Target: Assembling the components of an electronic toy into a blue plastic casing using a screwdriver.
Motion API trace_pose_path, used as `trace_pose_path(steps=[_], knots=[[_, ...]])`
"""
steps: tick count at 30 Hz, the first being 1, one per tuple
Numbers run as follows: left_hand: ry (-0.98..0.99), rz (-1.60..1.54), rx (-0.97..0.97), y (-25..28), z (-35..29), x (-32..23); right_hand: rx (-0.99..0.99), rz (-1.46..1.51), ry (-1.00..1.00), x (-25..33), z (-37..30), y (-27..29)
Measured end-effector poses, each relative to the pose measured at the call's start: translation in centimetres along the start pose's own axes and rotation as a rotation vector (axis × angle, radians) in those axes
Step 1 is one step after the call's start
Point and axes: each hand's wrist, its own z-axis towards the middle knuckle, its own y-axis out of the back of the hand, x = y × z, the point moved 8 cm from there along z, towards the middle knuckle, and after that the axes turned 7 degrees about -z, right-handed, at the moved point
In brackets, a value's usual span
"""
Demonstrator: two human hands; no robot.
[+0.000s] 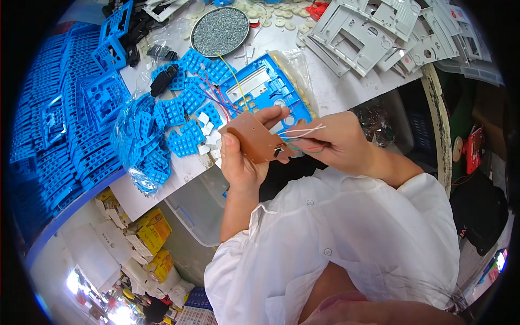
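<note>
My left hand (241, 162) is closed round a brown circuit board (252, 140), thumb on its near face and fingers behind it. Red, blue and white wires run off the board. At the board's right edge my right hand (336, 141) is closed on several thin wires (303, 131), white, red and green ones among them; its fingertips are partly hidden. Beyond the board lies a blue plastic housing (259, 81) with a grey strip. Small white square pieces (206, 128) and blue keypad pieces (186, 138) lie to the left of the board.
Blue plastic frames (70, 124) are stacked at the left, beside a clear bag (142, 138) of blue parts. A round tray (196, 43) of small metal pieces stands at the back. Grey plastic panels (368, 35) are piled at the far right. Below the table edge sits a clear bin (192, 203).
</note>
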Motion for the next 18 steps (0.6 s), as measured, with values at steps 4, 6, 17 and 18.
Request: trace_pose_path(steps=[4, 6, 17, 18], knots=[[0.05, -0.08, 0.081, -1.0, -0.1, 0.3, 0.066, -0.113, 0.096, 1.3, 0.4, -0.8], [0.032, -0.06, 0.092, -1.3, -0.2, 0.3, 0.075, -0.155, 0.119, 1.2, 0.1, -1.0], [0.01, 0.193, 0.02, -0.6, -1.3, -0.6, 0.114, 0.019, 0.284, 1.6, -1.5, 10.3], [0.001, 0.183, 0.006, -0.7, -1.4, -0.6, 0.217, 0.19, 0.341, 2.4, -2.3, 9.4]])
